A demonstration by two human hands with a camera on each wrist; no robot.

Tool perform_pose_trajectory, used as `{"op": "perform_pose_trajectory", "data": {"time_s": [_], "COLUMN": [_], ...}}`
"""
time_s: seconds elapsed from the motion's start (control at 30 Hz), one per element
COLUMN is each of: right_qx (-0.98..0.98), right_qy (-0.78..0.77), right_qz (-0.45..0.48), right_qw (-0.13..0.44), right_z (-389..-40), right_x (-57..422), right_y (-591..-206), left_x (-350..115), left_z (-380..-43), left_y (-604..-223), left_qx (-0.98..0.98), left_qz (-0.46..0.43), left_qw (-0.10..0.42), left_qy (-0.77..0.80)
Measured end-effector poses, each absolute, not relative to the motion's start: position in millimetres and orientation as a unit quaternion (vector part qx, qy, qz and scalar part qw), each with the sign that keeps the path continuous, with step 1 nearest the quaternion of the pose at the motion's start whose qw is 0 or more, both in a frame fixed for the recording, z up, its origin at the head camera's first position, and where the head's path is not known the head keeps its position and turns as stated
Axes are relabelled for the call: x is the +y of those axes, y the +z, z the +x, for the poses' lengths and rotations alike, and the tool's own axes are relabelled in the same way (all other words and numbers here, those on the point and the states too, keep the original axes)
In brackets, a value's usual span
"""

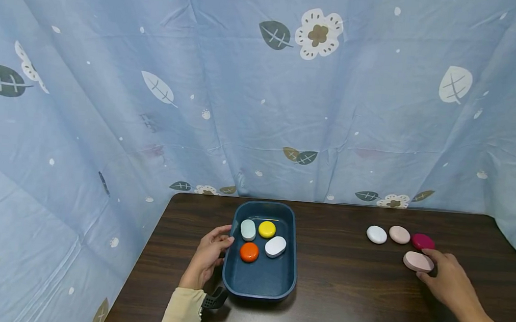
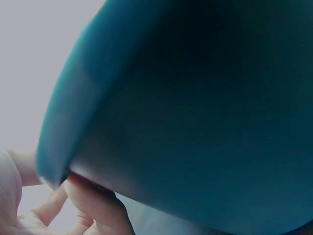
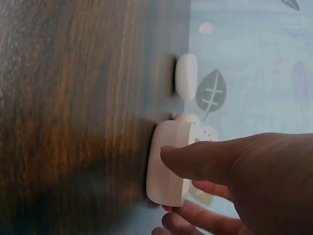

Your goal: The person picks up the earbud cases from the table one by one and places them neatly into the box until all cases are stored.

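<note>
My right hand [image 1: 451, 281] holds a pale pink oval soap bar [image 1: 416, 262] between thumb and fingers, low over the table at the right. In the right wrist view the thumb lies across the face of this soap bar [image 3: 164, 169], while the other fingers are partly hidden behind it. Just beyond lie a dark magenta soap bar [image 1: 422, 241], a pale beige one [image 1: 399, 235] and a white one [image 1: 377, 235]. My left hand [image 1: 208, 256] grips the left rim of a dark blue tray [image 1: 258, 290]. The left wrist view shows fingers tucked under this rim.
Inside the tray lie a pale green soap bar [image 1: 248, 229], a yellow one [image 1: 267, 229], an orange one [image 1: 249, 252] and a white one [image 1: 275, 246]. The dark wooden table [image 1: 335, 275] ends at a blue patterned curtain [image 1: 263, 105] behind and at the left.
</note>
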State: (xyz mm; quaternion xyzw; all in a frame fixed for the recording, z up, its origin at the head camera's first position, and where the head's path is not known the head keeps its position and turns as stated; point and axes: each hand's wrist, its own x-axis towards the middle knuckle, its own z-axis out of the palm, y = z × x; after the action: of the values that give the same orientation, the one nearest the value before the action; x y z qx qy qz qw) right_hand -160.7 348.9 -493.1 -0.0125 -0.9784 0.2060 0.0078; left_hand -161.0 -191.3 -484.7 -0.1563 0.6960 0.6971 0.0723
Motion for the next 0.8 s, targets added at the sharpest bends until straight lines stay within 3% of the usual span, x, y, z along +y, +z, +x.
{"op": "perform_pose_trajectory", "data": {"time_s": [0.8], "right_qx": [-0.974], "right_qy": [0.228], "right_qz": [0.009], "right_qw": [0.013], "right_z": [-165], "right_x": [338], "right_y": [-487], "left_x": [-192], "left_z": [-161], "left_y": [-484], "left_qx": [0.699], "left_qz": [-0.158], "left_qw": [0.073], "left_qy": [0.693]}}
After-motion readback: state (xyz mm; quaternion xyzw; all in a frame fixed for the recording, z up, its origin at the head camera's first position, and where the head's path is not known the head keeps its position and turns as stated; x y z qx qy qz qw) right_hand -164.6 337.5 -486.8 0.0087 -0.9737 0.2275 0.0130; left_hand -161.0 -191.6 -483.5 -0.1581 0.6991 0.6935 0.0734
